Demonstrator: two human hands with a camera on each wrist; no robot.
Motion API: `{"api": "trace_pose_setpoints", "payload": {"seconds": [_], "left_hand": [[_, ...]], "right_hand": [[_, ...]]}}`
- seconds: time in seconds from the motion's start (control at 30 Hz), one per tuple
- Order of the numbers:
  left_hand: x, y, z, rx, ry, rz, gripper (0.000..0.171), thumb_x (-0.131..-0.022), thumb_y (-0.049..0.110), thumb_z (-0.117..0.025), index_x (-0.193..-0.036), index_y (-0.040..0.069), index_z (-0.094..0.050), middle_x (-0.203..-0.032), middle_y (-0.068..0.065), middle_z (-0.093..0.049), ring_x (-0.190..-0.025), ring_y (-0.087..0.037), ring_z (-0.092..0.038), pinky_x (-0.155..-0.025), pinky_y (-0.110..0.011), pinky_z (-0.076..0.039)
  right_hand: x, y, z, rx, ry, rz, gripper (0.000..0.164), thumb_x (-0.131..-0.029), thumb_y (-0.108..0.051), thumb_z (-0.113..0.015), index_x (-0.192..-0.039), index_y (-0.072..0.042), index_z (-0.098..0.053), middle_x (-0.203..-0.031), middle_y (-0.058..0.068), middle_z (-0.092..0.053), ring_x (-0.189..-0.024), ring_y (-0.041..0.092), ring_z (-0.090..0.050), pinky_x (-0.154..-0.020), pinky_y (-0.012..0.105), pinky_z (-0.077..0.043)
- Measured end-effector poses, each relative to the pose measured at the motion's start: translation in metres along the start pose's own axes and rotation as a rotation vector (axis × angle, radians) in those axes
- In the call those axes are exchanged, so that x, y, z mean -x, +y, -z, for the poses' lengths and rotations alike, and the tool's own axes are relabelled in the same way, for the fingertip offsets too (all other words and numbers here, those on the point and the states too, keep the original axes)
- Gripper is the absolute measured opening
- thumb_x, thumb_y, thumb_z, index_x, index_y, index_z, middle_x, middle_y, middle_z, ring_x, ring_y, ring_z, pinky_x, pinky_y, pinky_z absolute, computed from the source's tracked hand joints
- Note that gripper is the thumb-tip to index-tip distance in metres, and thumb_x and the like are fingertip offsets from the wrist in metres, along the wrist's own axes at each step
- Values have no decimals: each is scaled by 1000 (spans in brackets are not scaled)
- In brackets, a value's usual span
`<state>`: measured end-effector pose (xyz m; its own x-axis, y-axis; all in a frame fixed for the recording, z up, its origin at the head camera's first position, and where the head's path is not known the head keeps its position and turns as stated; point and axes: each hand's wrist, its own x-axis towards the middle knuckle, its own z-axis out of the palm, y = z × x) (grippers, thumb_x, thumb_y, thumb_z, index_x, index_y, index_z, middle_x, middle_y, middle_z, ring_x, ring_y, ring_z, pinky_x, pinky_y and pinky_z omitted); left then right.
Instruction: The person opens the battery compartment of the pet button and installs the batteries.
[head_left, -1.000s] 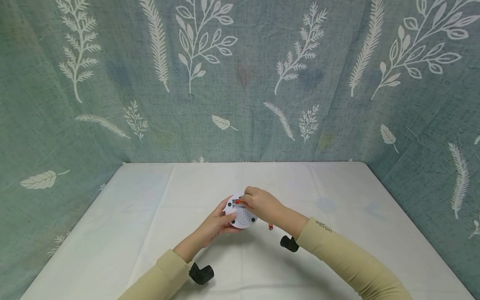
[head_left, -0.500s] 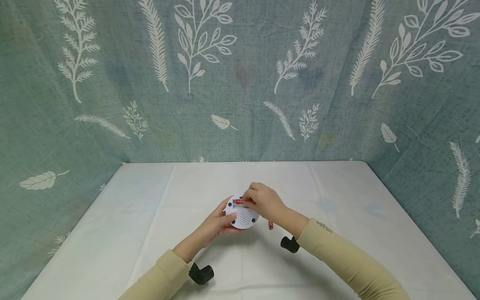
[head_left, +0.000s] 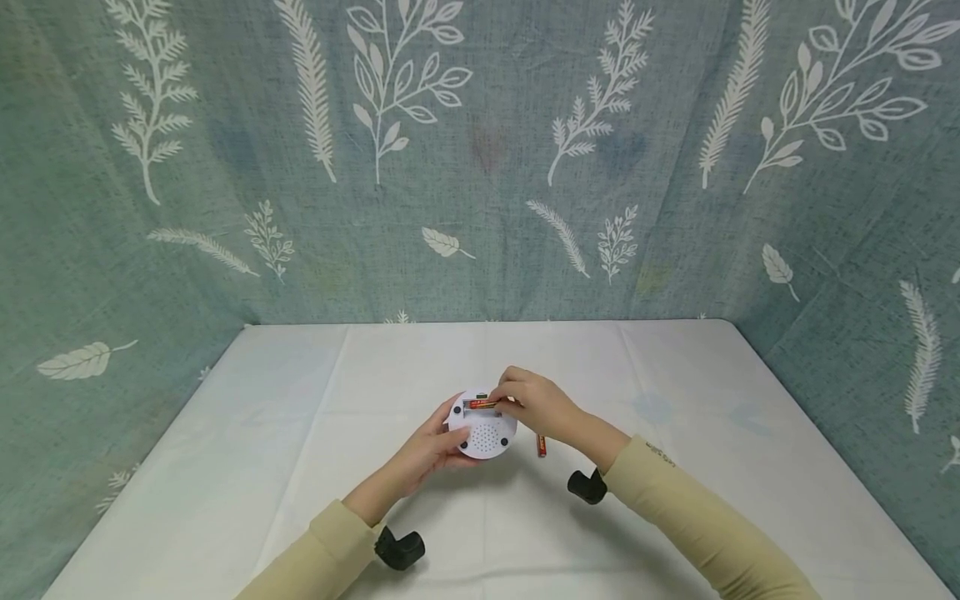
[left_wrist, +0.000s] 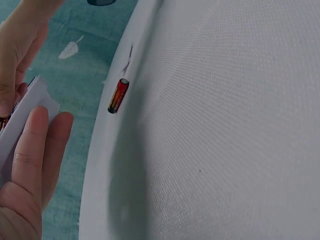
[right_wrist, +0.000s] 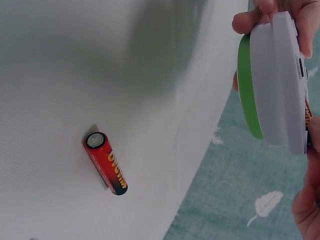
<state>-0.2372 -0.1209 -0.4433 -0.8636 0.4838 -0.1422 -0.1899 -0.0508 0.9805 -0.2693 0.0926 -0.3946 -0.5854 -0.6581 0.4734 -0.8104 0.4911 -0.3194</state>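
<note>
My left hand [head_left: 429, 450] grips a round white device [head_left: 487, 437] by its left side, its thumb over the face with the small speaker holes. Along the device's far edge is a battery compartment with a red battery [head_left: 481, 404] lying across it. The thumb and fingers of my right hand [head_left: 538, 407] pinch this battery's right end, hiding that end. Edge-on in the right wrist view, the device shows a green layer [right_wrist: 247, 85] on its other side. A second red battery [right_wrist: 106, 164] lies on the table, below my right hand.
The table [head_left: 390, 367] is covered with a white cloth. Behind it and at both sides hangs a green curtain [head_left: 487, 250] with white leaf prints. A black wrist mount shows under each forearm, the left one [head_left: 400, 550] close over the cloth.
My right hand has shifted slightly right, baring more of the battery and the compartment. My left hand keeps the device almost in place. The loose battery has not moved.
</note>
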Motion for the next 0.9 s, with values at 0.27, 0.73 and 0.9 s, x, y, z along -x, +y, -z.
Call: {"api": "trace_pose_setpoints", "payload": {"seconds": [0.27,0.73,0.9], "left_hand": [[1,1,0,10,3,12,62,-95,15,-49,-146,18,-13,-131,-25,-35,-98,-22,-58,-83,-39,-52],[2,4,0,-1,-1,-3,64,-94,16,-50,-146,19,-13,-129,-23,-37,-95,-20,-59,-83,-39,-53],[3,4,0,-5,-3,-11,63,-94,16,-50,-146,19,-13,-129,-23,-36,-95,-20,-59,-83,-38,-52]], "right_hand": [[3,8,1,-158,-35,-99,13,-82,-4,-66,-93,-7,-71,-88,2,-57,-78,12,-54,-65,17,-48],[3,6,-3,-865,-184,-764,41,-92,-21,-54,-128,0,-50,-117,13,-58,-91,17,-59,-77,36,-54],[3,3,-4,-1004,-209,-809,43,-94,-21,-50,-130,3,-45,-114,15,-58,-85,17,-61,-72,37,-56]]}}
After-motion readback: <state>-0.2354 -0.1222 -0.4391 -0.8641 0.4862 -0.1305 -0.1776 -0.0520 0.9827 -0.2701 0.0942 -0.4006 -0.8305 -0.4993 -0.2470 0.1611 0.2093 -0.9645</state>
